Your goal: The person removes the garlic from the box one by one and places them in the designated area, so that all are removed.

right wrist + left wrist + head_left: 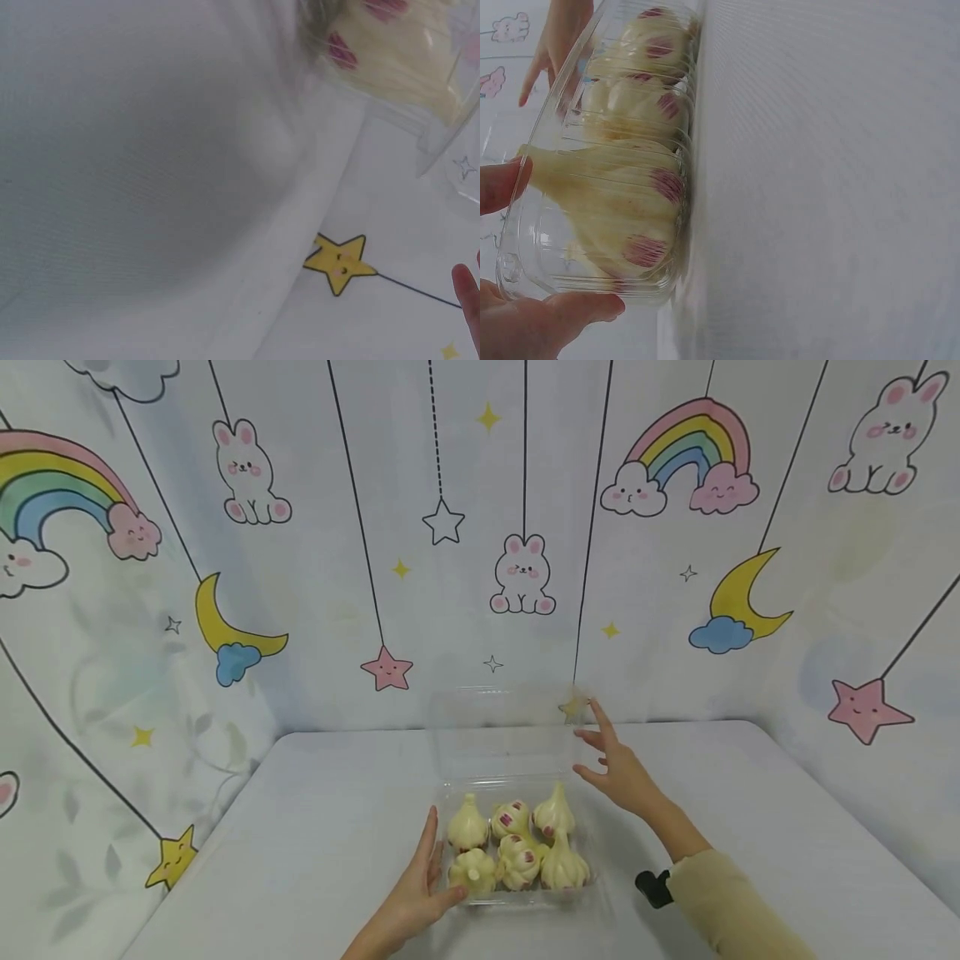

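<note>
A left hand [416, 889] grips the near left corner of a clear box [517, 900], thumb in front; the right hand [626, 781], fingers spread, is at the raised lid's [506, 752] right edge (contact is hard to judge). Working the lid seems the step, calling for light fingertips. Garlic bulbs [468, 827] sit between the hands.

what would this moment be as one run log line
left hand: grips box | right hand: by raised lid, contact unclear | garlic: inside box | box: clear, on table
</note>
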The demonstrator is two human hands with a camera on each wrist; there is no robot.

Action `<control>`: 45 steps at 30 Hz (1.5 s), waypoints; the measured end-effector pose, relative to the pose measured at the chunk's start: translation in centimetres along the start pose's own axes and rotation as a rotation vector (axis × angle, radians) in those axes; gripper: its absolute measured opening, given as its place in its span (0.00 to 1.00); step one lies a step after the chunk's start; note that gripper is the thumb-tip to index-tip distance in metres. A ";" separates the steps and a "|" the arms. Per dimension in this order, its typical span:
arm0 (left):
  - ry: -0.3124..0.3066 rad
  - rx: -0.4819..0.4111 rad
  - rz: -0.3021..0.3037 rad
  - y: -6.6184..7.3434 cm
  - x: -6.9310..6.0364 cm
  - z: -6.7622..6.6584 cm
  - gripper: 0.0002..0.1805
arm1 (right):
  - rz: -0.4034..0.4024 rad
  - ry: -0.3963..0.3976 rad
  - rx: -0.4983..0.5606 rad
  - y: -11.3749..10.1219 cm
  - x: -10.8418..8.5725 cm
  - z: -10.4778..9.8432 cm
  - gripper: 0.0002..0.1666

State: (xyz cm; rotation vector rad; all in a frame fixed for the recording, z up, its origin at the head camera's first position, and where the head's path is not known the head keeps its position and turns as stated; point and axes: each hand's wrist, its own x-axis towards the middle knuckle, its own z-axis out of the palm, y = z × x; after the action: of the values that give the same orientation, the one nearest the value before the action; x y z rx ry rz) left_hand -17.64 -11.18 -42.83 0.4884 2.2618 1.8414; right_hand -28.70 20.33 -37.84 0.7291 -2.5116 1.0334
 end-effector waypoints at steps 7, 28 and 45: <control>-0.004 -0.004 0.018 0.0 0.0 -0.1 0.60 | 0.039 -0.060 0.010 1.7 0.3 0.9 0.57; -0.026 -0.023 0.008 -0.3 0.1 -0.2 0.60 | 0.164 -0.192 0.003 3.4 -0.6 2.7 0.37; -0.038 -0.011 0.013 0.0 -0.1 -0.3 0.59 | 0.192 -0.226 0.020 3.8 -1.2 2.9 0.35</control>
State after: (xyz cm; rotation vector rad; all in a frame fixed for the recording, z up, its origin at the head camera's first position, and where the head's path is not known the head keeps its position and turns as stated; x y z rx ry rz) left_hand -17.68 -11.43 -42.79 0.5331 2.2279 1.8343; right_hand -30.18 20.95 -42.51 0.6519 -2.8147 1.0949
